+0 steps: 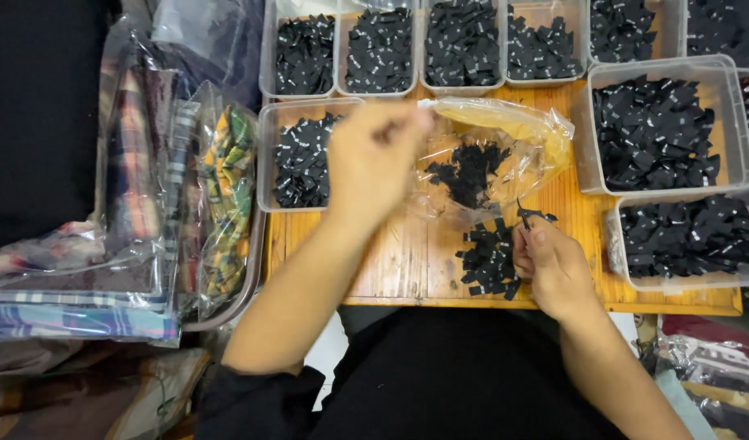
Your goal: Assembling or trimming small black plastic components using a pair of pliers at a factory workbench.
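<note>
Two hands are at work over the wooden table (390,269) in the middle of the frame, as I see it from the head camera. My left hand (373,163) is raised above the table, slightly blurred, its fingers pinched shut on the edge of a clear plastic bag (505,138) that lies open at centre and holds a clump of small black labels (470,171). My right hand (553,269), lower right of centre, is closed with finger and thumb nipping a single black label (531,216) just above a loose pile of labels (490,259) on the bare wood; the hand touches the right edge of that pile. Around them stand clear plastic tubs of the same black labels: a row of tubs (464,45) along the top edge, one tub (303,159) just left of my left hand, a large tub (663,130) at upper right and another tub (688,236) beneath it at right. At the left of the frame lie bagged plaid fabrics (146,204) stacked in clear wrapping, well apart from both hands.
</note>
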